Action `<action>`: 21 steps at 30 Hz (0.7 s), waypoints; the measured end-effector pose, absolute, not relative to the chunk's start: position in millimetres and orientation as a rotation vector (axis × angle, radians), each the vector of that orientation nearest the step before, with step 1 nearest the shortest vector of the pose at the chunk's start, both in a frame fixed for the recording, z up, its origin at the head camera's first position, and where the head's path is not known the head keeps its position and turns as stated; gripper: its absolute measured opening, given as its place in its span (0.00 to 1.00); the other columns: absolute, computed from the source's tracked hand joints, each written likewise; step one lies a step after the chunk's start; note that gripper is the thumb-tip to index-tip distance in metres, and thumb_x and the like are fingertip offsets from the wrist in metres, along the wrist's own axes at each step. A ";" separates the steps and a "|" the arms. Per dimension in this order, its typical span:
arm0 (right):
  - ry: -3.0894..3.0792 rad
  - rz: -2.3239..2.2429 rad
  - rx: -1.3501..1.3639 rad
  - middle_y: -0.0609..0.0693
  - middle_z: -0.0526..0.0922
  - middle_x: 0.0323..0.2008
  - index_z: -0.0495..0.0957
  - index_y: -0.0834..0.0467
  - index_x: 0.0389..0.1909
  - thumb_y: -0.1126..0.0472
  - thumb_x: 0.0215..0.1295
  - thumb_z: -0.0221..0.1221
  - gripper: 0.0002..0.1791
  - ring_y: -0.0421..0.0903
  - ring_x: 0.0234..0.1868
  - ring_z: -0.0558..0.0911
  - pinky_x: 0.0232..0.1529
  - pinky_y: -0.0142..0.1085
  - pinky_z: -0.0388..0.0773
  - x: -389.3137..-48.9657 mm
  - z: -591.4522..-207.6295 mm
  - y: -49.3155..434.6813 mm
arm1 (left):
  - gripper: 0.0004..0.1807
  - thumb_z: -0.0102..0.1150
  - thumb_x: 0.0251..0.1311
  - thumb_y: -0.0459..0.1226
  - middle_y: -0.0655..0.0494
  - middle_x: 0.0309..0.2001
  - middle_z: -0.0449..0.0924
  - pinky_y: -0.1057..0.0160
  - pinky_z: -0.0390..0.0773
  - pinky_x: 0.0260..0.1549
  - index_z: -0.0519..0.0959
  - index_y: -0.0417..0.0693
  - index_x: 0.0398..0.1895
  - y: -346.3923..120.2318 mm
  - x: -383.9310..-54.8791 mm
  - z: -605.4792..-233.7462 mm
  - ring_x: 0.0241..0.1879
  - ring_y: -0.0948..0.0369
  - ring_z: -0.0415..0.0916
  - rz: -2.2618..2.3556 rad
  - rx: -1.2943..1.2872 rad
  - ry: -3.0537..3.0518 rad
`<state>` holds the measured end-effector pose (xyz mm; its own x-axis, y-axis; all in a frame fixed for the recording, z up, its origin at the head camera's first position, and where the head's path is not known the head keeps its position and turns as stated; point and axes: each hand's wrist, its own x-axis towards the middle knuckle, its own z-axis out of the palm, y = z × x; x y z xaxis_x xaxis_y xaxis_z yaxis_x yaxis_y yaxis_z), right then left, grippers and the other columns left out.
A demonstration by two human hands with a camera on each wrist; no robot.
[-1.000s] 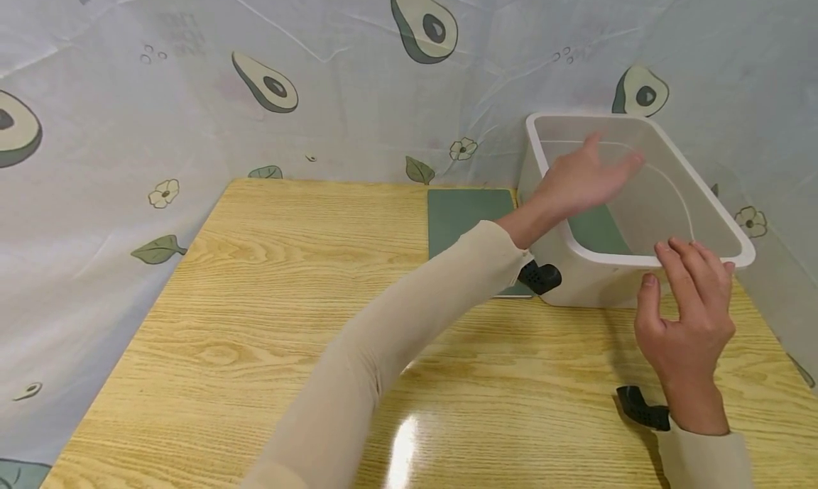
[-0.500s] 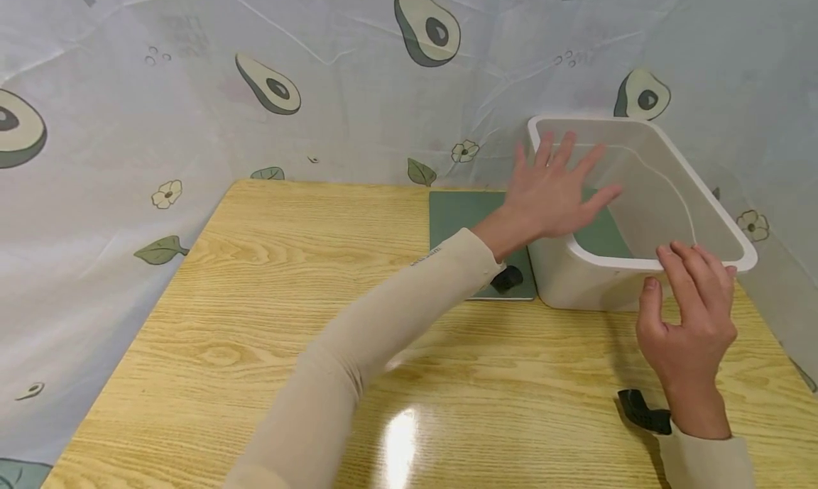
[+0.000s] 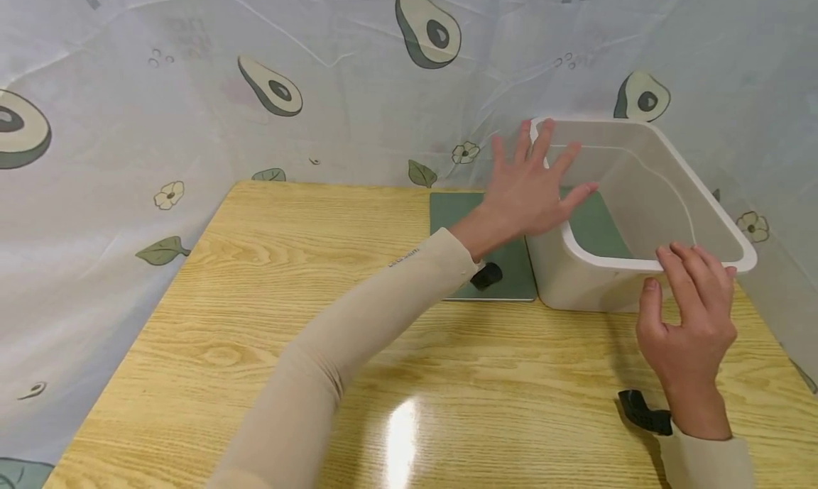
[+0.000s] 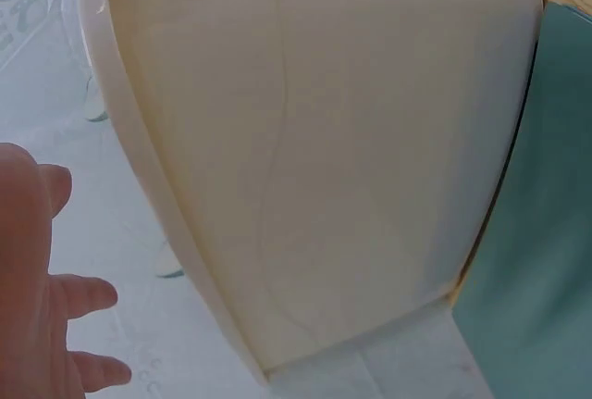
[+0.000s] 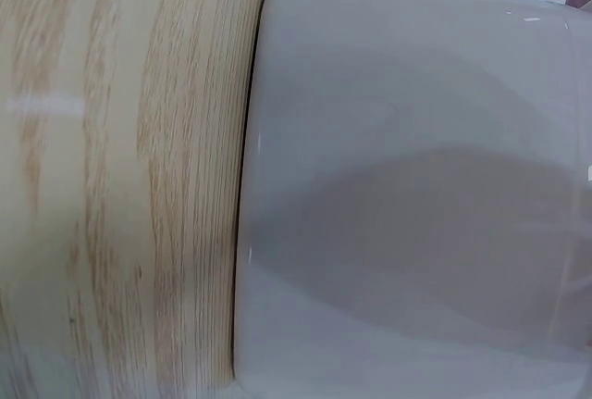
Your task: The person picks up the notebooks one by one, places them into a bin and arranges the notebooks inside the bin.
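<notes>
A white plastic bin stands at the right of the wooden table. My left hand is above its left rim, fingers spread and nothing held. In the left wrist view, this hand shows beside the rim, apart from it. The fingertips of my right hand rest over the near rim, with the thumb in front of the outer wall. A flat green board lies against the bin's left side, partly covered by my left arm. Inside the bin, a flat green surface covers the bottom.
Behind the wooden table hangs a pale cloth printed with avocados, leaves and flowers, close to the bin's back. The same cloth runs along the table's left and right sides. Black wrist mounts stick out from both sleeves.
My left hand has drawn left from over the bin's inside to its left rim, and its fingers have spread. The right hand, bin and green board have stayed in place.
</notes>
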<state>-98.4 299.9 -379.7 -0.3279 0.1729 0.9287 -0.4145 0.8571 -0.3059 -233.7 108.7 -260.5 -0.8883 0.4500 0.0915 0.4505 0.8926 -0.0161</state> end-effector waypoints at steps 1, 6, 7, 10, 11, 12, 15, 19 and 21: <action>-1.813 0.599 0.181 0.64 0.88 0.56 0.88 0.61 0.56 0.62 0.67 0.59 0.20 0.68 0.64 0.81 0.77 0.61 0.68 -98.1 -379.1 299.6 | 0.41 0.18 0.74 0.74 0.57 0.89 0.23 0.35 0.35 0.83 0.36 0.80 0.87 107.4 -233.7 -260.0 0.88 0.49 0.21 -0.015 -0.710 -2.963; -1.821 0.607 0.175 0.66 0.88 0.56 0.88 0.63 0.55 0.63 0.66 0.59 0.19 0.69 0.64 0.81 0.77 0.61 0.67 -95.3 -374.7 293.9 | 0.41 0.20 0.74 0.74 0.56 0.89 0.23 0.36 0.36 0.84 0.37 0.79 0.87 98.3 -232.9 -259.0 0.88 0.49 0.22 -0.073 -0.715 -2.953; -1.820 0.611 0.174 0.66 0.87 0.56 0.88 0.63 0.55 0.63 0.66 0.59 0.19 0.69 0.64 0.81 0.77 0.61 0.67 -94.8 -373.4 292.5 | 0.41 0.20 0.74 0.74 0.56 0.89 0.23 0.36 0.36 0.84 0.38 0.79 0.87 96.4 -232.7 -259.1 0.88 0.49 0.22 -0.085 -0.713 -2.953; -1.823 0.613 0.170 0.67 0.87 0.55 0.87 0.64 0.55 0.64 0.66 0.59 0.19 0.69 0.63 0.81 0.77 0.62 0.67 -93.2 -370.4 289.5 | 0.41 0.21 0.75 0.74 0.56 0.89 0.25 0.36 0.36 0.84 0.41 0.79 0.87 89.7 -232.6 -261.1 0.88 0.49 0.24 -0.128 -0.702 -2.954; -1.824 0.613 0.169 0.67 0.87 0.55 0.87 0.64 0.55 0.64 0.66 0.59 0.19 0.69 0.63 0.81 0.77 0.62 0.66 -92.8 -369.9 289.0 | 0.41 0.21 0.75 0.74 0.56 0.89 0.25 0.35 0.37 0.84 0.41 0.79 0.87 87.1 -232.6 -262.3 0.88 0.49 0.24 -0.141 -0.699 -2.957; -1.825 0.612 0.168 0.67 0.87 0.55 0.87 0.64 0.55 0.64 0.66 0.59 0.19 0.69 0.63 0.81 0.77 0.62 0.66 -92.6 -369.6 288.8 | 0.40 0.21 0.75 0.74 0.55 0.89 0.26 0.34 0.37 0.83 0.42 0.79 0.87 84.4 -232.9 -263.8 0.88 0.48 0.25 -0.155 -0.698 -2.957; -1.828 0.611 0.168 0.67 0.87 0.56 0.87 0.64 0.55 0.64 0.66 0.59 0.19 0.69 0.64 0.81 0.77 0.63 0.66 -93.5 -371.1 290.9 | 0.40 0.23 0.76 0.72 0.55 0.89 0.28 0.33 0.38 0.83 0.43 0.78 0.87 74.6 -234.0 -268.8 0.88 0.48 0.28 -0.177 -0.688 -2.960; -1.828 0.600 0.172 0.64 0.88 0.56 0.88 0.61 0.56 0.62 0.67 0.59 0.20 0.68 0.64 0.81 0.77 0.63 0.66 -97.1 -377.8 298.2 | 0.39 0.26 0.77 0.71 0.54 0.89 0.32 0.32 0.40 0.82 0.46 0.75 0.87 58.7 -235.5 -275.5 0.88 0.46 0.31 -0.231 -0.665 -2.959; -1.826 0.595 0.171 0.63 0.88 0.57 0.88 0.60 0.56 0.61 0.67 0.59 0.20 0.67 0.64 0.81 0.77 0.63 0.66 -98.5 -380.6 300.9 | 0.39 0.27 0.78 0.70 0.52 0.89 0.33 0.32 0.40 0.82 0.48 0.75 0.87 50.1 -236.4 -278.4 0.88 0.45 0.32 -0.257 -0.658 -2.962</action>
<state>-98.5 300.9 -380.6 -0.3392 0.1758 0.9241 -0.4028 0.8606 -0.3116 -236.4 50.1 -278.4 -0.9023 0.4111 0.1300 0.4273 0.8927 0.1430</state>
